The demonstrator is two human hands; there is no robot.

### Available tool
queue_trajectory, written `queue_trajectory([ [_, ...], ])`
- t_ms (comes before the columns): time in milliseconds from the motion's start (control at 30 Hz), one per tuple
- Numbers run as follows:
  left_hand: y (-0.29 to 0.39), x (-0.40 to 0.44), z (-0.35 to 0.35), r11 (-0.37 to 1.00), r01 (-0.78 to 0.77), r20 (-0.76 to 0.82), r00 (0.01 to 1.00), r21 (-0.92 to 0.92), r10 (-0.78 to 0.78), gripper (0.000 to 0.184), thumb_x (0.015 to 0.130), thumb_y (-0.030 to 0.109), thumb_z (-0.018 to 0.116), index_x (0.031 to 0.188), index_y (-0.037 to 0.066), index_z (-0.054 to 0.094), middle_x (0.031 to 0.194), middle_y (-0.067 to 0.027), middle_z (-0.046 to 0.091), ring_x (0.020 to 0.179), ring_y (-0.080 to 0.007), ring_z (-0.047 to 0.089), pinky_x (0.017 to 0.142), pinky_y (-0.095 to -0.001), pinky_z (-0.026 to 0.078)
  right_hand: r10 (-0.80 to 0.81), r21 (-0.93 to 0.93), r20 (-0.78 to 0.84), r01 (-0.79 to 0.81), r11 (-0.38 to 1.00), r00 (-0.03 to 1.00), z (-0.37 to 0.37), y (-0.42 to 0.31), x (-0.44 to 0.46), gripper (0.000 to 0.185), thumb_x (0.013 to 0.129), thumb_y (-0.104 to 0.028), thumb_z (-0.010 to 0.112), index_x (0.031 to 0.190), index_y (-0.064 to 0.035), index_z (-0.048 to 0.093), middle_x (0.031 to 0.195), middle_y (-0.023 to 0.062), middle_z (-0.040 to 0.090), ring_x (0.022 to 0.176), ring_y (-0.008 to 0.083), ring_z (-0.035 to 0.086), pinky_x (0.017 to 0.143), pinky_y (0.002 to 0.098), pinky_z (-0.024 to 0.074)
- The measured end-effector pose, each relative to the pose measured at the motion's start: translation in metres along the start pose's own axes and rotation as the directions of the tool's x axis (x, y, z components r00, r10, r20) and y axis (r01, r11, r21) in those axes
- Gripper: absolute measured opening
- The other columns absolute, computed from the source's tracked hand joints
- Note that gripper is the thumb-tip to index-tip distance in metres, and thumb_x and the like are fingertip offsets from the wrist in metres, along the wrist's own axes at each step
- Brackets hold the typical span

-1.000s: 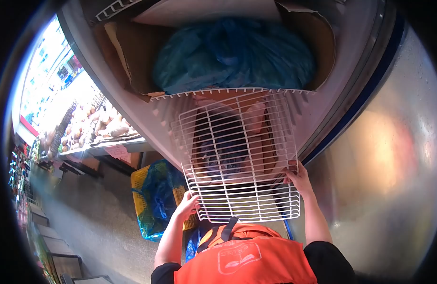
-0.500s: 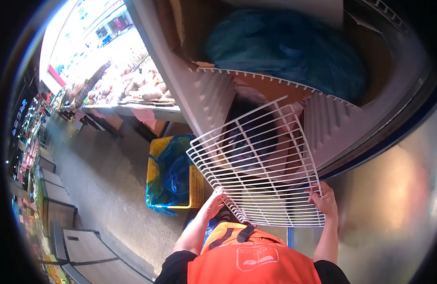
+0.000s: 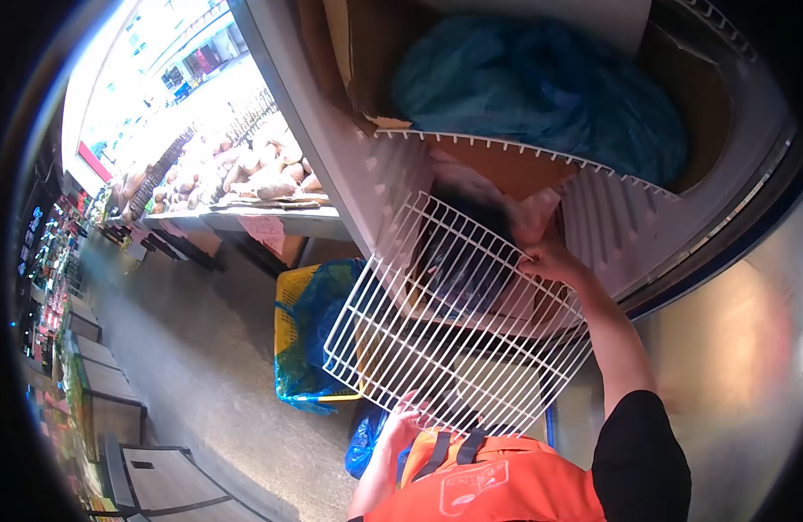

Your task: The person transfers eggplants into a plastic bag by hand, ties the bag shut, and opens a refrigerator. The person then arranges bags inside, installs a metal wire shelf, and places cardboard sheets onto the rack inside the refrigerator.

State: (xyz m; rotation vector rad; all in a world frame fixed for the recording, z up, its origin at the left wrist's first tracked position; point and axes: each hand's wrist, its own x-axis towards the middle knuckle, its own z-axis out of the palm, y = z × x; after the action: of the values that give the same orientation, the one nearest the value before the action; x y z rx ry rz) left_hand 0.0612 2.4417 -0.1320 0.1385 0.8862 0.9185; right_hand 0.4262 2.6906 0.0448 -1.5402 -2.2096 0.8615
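A white wire shelf point(image 3: 445, 331) is held tilted between my hands, in front of an open cabinet point(image 3: 619, 209). My right hand point(image 3: 549, 261) reaches forward, its fingers closed around the shelf's far edge. At the near left edge, my left hand point(image 3: 404, 419) grips the wires, partly hidden behind them. Inside the cabinet, another wire shelf point(image 3: 523, 150) carries a cardboard box point(image 3: 358, 78) with a blue-green plastic bag point(image 3: 540, 96) in it. Below it, a box with dark plastic point(image 3: 462, 261) shows through the held wires.
A yellow crate point(image 3: 286, 335) lined with blue plastic stands on the floor point(image 3: 218, 365) to the left. Beside my legs lies a blue bag point(image 3: 362, 444). A produce stand point(image 3: 271, 174) holds root-like vegetables at the upper left. Grey display units point(image 3: 175, 478) line the lower left.
The wire shelf has turned, and its far edge now slopes down to the right. My right hand has shifted from its near right side to the far edge. My left hand has moved slightly nearer me.
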Motion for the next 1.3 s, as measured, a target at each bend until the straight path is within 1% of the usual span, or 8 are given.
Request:
queue_trajectory([
  [167, 0.003, 0.015, -0.017, 0.999, -0.041, -0.01, 0.999, -0.024, 0.041, 0.064, 0.067, -0.005, 0.052, 0.126, 0.012, 0.035, 0.116, -0.0158, 0.047, 0.106, -0.0353, 0.051, 0.088, -0.042, 0.044, -0.033, -0.38, -0.176, -0.037, 0.924, 0.984, 0.004, -0.022, -0.003, 0.021, 0.075, -0.025, 0.058, 0.074, -0.005, 0.063, 0.078, 0.0145, 0.063, 0.069, 0.029, 0.061, 0.064, 0.0381, 0.0475],
  [300, -0.005, 0.017, -0.028, 0.997, -0.033, -0.054, 0.998, -0.07, 0.029, 0.061, 0.064, -0.007, 0.051, 0.121, 0.008, 0.035, 0.113, -0.017, 0.048, 0.105, -0.0359, 0.05, 0.089, -0.0433, 0.043, 0.067, -0.353, -0.348, -0.197, 0.915, 0.935, 0.027, -0.039, -0.014, 0.018, 0.077, -0.024, 0.055, 0.079, -0.0089, 0.063, 0.078, 0.0134, 0.063, 0.074, 0.0298, 0.061, 0.066, 0.0412, 0.048],
  [400, -0.025, 0.019, -0.025, 0.994, -0.026, -0.135, 0.991, -0.101, 0.012, 0.062, 0.06, -0.009, 0.053, 0.117, 0.008, 0.036, 0.104, -0.0141, 0.048, 0.101, -0.0347, 0.051, 0.085, -0.0414, 0.047, 0.04, -0.332, -0.407, -0.188, 0.924, 0.913, 0.037, -0.047, -0.019, 0.015, 0.08, -0.025, 0.053, 0.08, -0.0123, 0.061, 0.074, 0.0121, 0.063, 0.07, 0.0306, 0.061, 0.063, 0.0428, 0.0484],
  [600, -0.067, 0.031, -0.01, 0.982, 0.007, -0.055, 0.998, -0.19, -0.018, 0.055, 0.063, -0.008, 0.059, 0.112, 0.012, 0.041, 0.106, -0.0103, 0.05, 0.104, -0.0316, 0.049, 0.082, -0.0427, 0.046, 0.089, -0.382, -0.46, -0.287, 0.878, 0.883, 0.031, -0.053, -0.008, 0.016, 0.082, -0.026, 0.051, 0.078, -0.0124, 0.058, 0.07, 0.012, 0.062, 0.067, 0.0303, 0.061, 0.06, 0.0451, 0.048],
  [767, -0.087, 0.034, 0.044, 0.979, 0.121, 0.107, 0.989, -0.166, -0.104, 0.058, 0.066, -0.006, 0.06, 0.116, 0.015, 0.041, 0.122, -0.0092, 0.043, 0.114, -0.0288, 0.042, 0.091, -0.0406, 0.039, -0.041, -0.398, -0.53, -0.206, 0.894, 0.847, 0.028, -0.013, 0.036, 0.013, 0.081, -0.022, 0.051, 0.078, -0.0114, 0.058, 0.071, 0.0111, 0.062, 0.07, 0.0306, 0.061, 0.063, 0.0434, 0.0473],
  [900, -0.103, 0.04, 0.082, 0.965, 0.176, 0.162, 0.976, -0.193, -0.146, 0.063, 0.072, -0.006, 0.056, 0.127, 0.01, 0.029, 0.131, -0.0145, 0.038, 0.114, -0.0269, 0.042, 0.093, -0.0353, 0.037, -0.098, -0.44, -0.55, -0.189, 0.878, 0.829, 0.017, -0.003, 0.061, 0.011, 0.079, -0.019, 0.051, 0.077, -0.0109, 0.058, 0.071, 0.0103, 0.062, 0.072, 0.03, 0.06, 0.066, 0.0419, 0.0469],
  [1133, -0.097, 0.014, 0.092, 0.967, 0.195, 0.122, 0.977, -0.166, -0.176, 0.066, 0.069, -0.006, 0.059, 0.125, 0.014, 0.03, 0.131, -0.0124, 0.032, 0.117, -0.0286, 0.036, 0.096, -0.0411, 0.034, -0.136, -0.508, -0.482, -0.149, 0.848, 0.866, 0.013, -0.007, 0.057, 0.012, 0.078, -0.018, 0.052, 0.073, -0.0079, 0.057, 0.068, 0.0127, 0.06, 0.067, 0.0302, 0.06, 0.061, 0.0412, 0.0472],
  [1300, -0.084, -0.005, 0.094, 0.959, 0.214, 0.153, 0.97, -0.185, -0.187, 0.06, 0.071, -0.005, 0.06, 0.122, 0.013, 0.032, 0.12, -0.0107, 0.044, 0.106, -0.0265, 0.048, 0.09, -0.0404, 0.04, -0.189, -0.489, -0.48, -0.082, 0.869, 0.857, 0.011, -0.007, 0.054, 0.013, 0.079, -0.018, 0.052, 0.072, -0.0076, 0.056, 0.067, 0.0136, 0.06, 0.065, 0.0303, 0.06, 0.061, 0.0425, 0.0466],
])
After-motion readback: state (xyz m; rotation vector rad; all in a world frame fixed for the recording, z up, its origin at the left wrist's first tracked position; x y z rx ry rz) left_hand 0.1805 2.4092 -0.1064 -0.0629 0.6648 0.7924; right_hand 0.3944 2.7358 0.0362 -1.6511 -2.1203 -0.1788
